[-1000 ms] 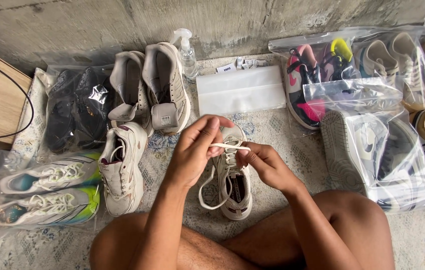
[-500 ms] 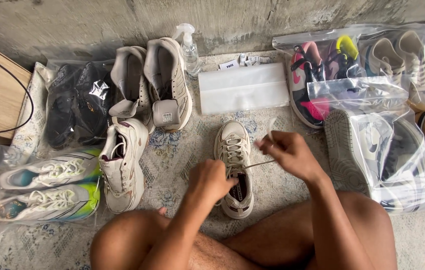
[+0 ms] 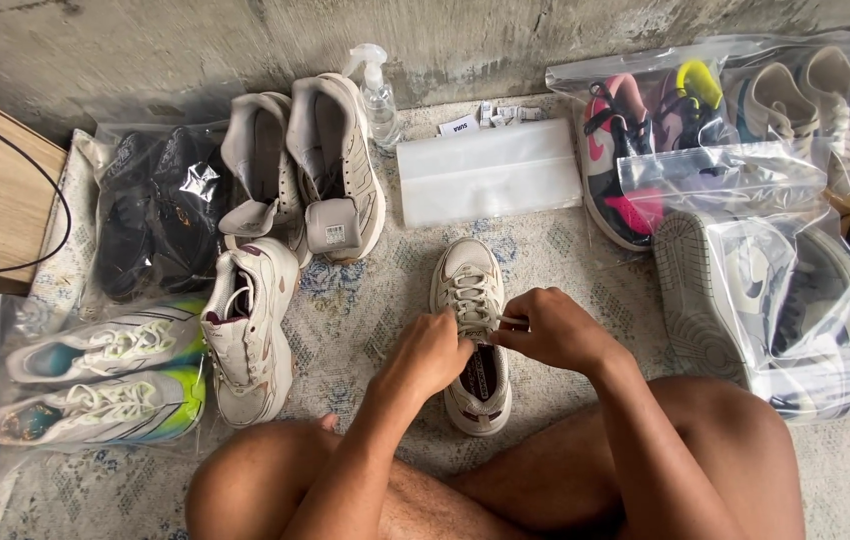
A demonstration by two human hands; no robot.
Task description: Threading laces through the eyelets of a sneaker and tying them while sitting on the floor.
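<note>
Two hands, left hand [image 3: 432, 352] and right hand [image 3: 548, 328], pinching one beige sneaker's [image 3: 472, 335] lace [image 3: 508, 320], three loose sneakers [image 3: 295, 180] beside

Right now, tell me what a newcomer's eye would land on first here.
First, the left hand and right hand meeting over the laces of a beige sneaker at centre, on the patterned mat. Next, the bright pink-and-yellow shoes bagged in clear plastic at upper right, and the neon green pair bagged at lower left.
</note>
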